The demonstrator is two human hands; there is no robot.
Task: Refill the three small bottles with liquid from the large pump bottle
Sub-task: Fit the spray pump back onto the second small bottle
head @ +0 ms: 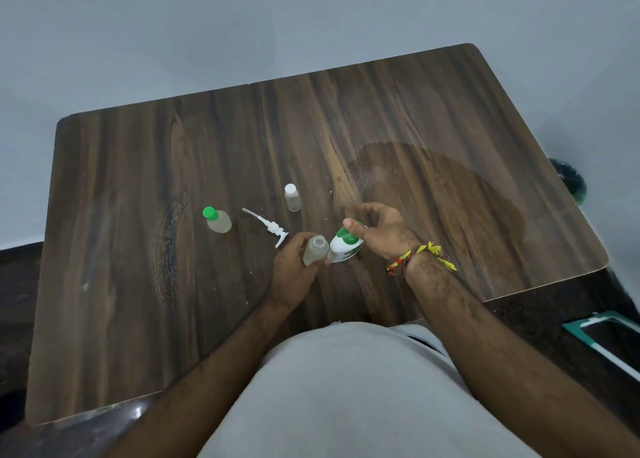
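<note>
My left hand [294, 270] grips a small clear bottle [315, 249] with no cap, held just above the wooden table [138, 284]. My right hand [381, 230] holds the large white and green bottle [343, 248], thumb on top, tilted with its lower end against the small bottle. Its white pump [268, 227] lies loose on the table to the left of my hands. A small bottle with a green cap [218, 220] stands further left. Behind the pump stands another small clear bottle with a white cap [292, 197].
A large damp patch [450, 187] darkens the table to the right of my hands. A dark green object [571, 183] sits past the table's right edge. A teal-edged flat item [602, 336] lies on the floor at lower right. A pale wall rises behind the table.
</note>
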